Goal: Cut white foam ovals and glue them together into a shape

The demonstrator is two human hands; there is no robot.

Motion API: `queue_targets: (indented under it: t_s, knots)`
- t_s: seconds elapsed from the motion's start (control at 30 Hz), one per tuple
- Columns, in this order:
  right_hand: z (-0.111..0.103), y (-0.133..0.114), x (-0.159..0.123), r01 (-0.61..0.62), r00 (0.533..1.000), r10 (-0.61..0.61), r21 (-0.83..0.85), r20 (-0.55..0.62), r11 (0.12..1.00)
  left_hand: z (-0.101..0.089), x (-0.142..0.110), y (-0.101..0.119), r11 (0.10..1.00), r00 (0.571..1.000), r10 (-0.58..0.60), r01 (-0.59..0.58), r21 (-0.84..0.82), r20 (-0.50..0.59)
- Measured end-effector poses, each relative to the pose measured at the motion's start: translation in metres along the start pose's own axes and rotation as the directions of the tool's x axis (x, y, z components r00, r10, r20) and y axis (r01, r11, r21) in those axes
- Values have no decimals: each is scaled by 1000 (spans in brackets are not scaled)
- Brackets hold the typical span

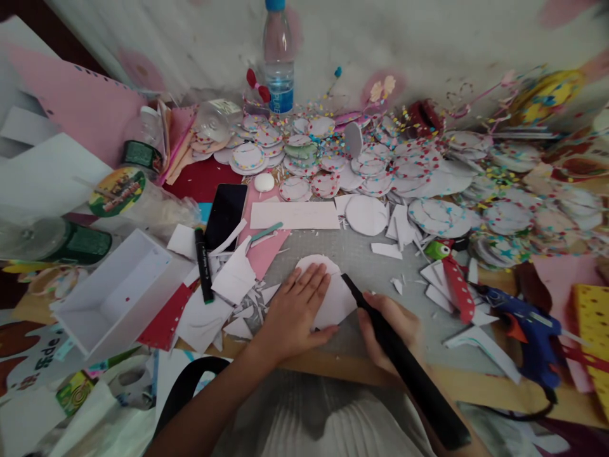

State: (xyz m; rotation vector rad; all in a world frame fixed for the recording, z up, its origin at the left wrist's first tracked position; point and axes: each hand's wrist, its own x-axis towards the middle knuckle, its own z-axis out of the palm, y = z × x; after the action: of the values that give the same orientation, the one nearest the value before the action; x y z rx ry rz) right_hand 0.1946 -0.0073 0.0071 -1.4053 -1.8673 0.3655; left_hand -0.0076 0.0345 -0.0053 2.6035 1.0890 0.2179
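Observation:
My left hand (294, 312) lies flat, fingers stretched out, pressing a pale pink paper circle (333, 298) onto the grey cutting mat (361, 254). My right hand (387, 325) is closed round a long black marker-like tool (399, 358) whose tip touches the right edge of the circle. Both hands are at the near edge of the table.
Piles of decorated paper circles (371, 165) cover the back. A water bottle (278, 60) stands behind them. A phone (226, 216), black marker (203, 266) and white box (118, 292) lie left. A blue glue gun (528, 324) and red scissors (457, 285) lie right.

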Motion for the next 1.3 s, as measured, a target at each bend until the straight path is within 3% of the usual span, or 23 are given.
queue_targets:
  t_s: [0.27, 0.53, 0.63, 0.73, 0.83, 0.93, 1.0, 1.03, 1.1, 1.17, 1.3]
  knots:
    - [9, -15, -11, -19, 999, 17, -41, -50, 999, 0, -1, 0, 1000, 1000, 0, 0, -16, -4]
    - [10, -24, -15, -34, 999, 33, -41, -18, 999, 0, 0, 2, 1000, 1000, -6, 5, -17, -15]
    - [-2, -25, -20, -145, 988, 145, 14, -42, 989, 1, 0, 1, 1000, 1000, -10, 10, -20, -17]
    - [-25, -20, -30, -356, 918, 367, 94, -150, 930, -2, 1, -5, 999, 1000, 10, -10, -36, 2]
    - [-46, -13, -36, -420, 819, 477, 233, -319, 877, -12, 10, -10, 990, 992, 115, -109, -90, 59]
    - [-54, -8, -34, -426, 732, 565, 392, -381, 816, -23, 26, -8, 930, 923, 343, -309, -197, 175]
    - [-52, -9, -32, -430, 712, 596, 441, -371, 788, -29, 36, -6, 888, 869, 443, -391, -240, 223]
    - [-50, -10, -31, -431, 714, 600, 449, -362, 783, -30, 39, -5, 889, 869, 443, -394, -233, 222]
    - [-45, -12, -30, -438, 729, 597, 441, -335, 783, -31, 40, -6, 939, 927, 331, -305, -161, 176]
    - [-39, -14, -29, -457, 760, 578, 388, -297, 800, -27, 35, -10, 988, 983, 143, -135, -76, 114]
    - [-26, -17, -18, -440, 848, 482, 218, -218, 871, -11, 19, -10, 996, 994, -90, 90, 8, 59]
